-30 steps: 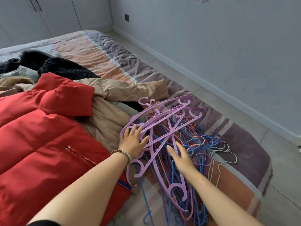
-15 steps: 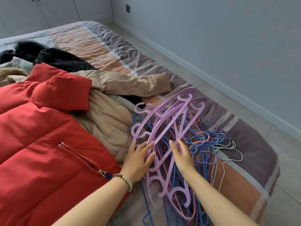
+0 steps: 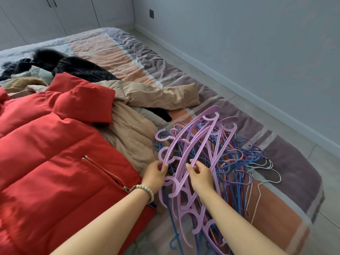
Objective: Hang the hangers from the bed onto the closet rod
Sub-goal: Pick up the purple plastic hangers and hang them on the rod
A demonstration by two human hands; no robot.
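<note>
Both bare forearms reach forward and down onto the pile of hangers (image 3: pixel 237 162), which lies on the striped bed (image 3: pixel 128 57) near its corner. The left hand (image 3: pixel 154 176), a bead bracelet (image 3: pixel 145 190) on its wrist, has its fingers curled, with thumb and fingertips pinching the outermost bar of the lilac hangers (image 3: pixel 207 129). The right hand (image 3: pixel 201 176), just beside it, curls its fingers round a neighbouring lilac bar. Beyond both sets of fingertips the lilac bars fan away. Thin blue, pink and purple hangers lie under and to the right of the right fingers. To the left of the left fingers lie a tan coat (image 3: pixel 136 137) and a red jacket (image 3: pixel 55 153).
</note>
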